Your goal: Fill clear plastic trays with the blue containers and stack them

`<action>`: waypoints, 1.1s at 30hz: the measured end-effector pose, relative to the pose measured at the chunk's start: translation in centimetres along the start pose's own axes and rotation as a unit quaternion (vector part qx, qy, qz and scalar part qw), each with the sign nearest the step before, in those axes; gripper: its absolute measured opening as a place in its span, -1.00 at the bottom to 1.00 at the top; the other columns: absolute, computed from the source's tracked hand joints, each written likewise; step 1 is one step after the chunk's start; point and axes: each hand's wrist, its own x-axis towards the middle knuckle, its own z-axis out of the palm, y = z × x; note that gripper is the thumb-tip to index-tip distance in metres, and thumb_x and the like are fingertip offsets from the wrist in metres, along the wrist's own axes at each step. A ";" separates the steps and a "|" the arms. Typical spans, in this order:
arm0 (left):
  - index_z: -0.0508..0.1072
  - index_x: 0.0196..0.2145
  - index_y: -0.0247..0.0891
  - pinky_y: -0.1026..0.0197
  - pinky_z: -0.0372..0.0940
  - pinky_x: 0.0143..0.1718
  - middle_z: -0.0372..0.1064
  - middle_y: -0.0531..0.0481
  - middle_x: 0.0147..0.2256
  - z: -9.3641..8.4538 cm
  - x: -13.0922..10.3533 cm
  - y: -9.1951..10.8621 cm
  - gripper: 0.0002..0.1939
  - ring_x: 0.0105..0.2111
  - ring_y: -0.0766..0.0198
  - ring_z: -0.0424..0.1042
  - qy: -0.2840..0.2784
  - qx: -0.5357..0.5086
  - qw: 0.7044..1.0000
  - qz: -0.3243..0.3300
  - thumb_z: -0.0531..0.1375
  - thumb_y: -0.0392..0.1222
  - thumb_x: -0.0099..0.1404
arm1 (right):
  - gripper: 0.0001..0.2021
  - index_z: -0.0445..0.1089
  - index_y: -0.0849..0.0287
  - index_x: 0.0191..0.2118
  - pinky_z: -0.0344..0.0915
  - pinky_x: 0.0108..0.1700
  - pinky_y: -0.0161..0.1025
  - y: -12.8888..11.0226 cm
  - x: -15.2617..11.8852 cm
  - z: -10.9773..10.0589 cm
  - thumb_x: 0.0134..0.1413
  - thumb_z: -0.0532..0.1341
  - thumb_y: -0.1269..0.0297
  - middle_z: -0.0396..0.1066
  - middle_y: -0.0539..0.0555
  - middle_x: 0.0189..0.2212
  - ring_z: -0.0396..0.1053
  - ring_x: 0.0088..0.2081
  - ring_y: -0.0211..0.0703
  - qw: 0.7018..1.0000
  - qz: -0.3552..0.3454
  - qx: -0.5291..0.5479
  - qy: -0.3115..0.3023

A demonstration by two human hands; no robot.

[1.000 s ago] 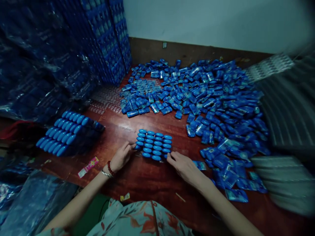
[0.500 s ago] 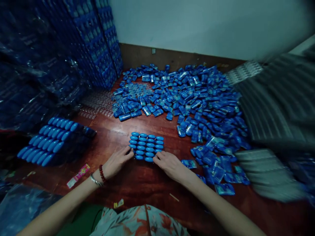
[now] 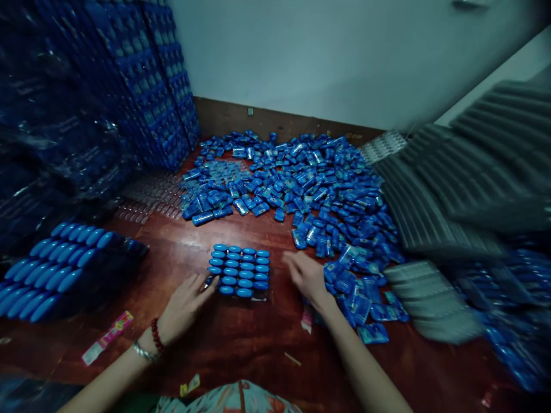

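A block of upright blue pieces with glossy oval tops (image 3: 239, 267) stands in rows on the table in front of me. At its near left corner, my left hand (image 3: 189, 301) pinches a small dark blue packet (image 3: 209, 281), mostly covered by the fingers. My right hand (image 3: 306, 280) is to the right of the block, apart from it. Its fingers are stretched out, slightly blurred, and show nothing in them. Close to this hand lies the near end of a large heap of loose blue packets (image 3: 318, 189).
A taller block of blue oval-topped pieces (image 3: 51, 269) stands at the left. Behind it rise wrapped blue stacks (image 3: 142, 74). Clear moulded trays (image 3: 150, 192) lie by the heap, and stacked trays (image 3: 434, 298) crowd the right. A pink strip (image 3: 107, 337) lies in front.
My right hand has left the block's near right corner and moved right, towards the heap. A darker blue piece now shows at that corner. My left hand stays at the left side.
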 end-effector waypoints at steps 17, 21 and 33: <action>0.39 -0.14 -0.23 0.18 0.28 -0.19 0.33 -0.11 -0.19 -0.1 11.8 4.2 -0.76 -0.21 0.24 0.33 -0.011 -0.169 0.985 -0.019 -0.03 -0.28 0.36 | -0.62 0.17 0.15 0.09 0.29 -0.28 -0.23 -1.8 1.6 4.2 0.19 0.05 0.16 0.20 0.21 -0.04 0.39 -0.21 -0.09 0.979 0.190 0.048 -0.057; 0.42 -0.26 -0.29 0.20 0.26 -0.20 0.32 -0.10 -0.24 1.0 17.9 2.8 -0.75 -0.24 0.23 0.35 -0.150 -0.094 0.984 -0.003 -0.05 -0.34 0.34 | -0.66 0.30 0.18 0.01 0.27 -0.09 -0.17 0.9 -1.5 4.1 0.23 -0.05 0.21 0.33 0.17 -0.16 0.35 -0.12 -0.10 0.949 0.241 0.141 0.143; 0.28 0.04 -0.50 0.01 0.35 -0.25 0.21 -0.45 0.00 6.8 21.4 11.2 -0.58 -0.10 -0.08 0.37 -0.399 0.048 0.915 0.039 0.10 -0.42 0.20 | -0.54 0.12 0.12 0.17 0.27 -0.18 -0.20 3.6 4.0 1.2 0.16 0.08 0.17 0.22 0.21 0.00 0.38 -0.12 -0.02 0.954 0.267 -0.049 -0.129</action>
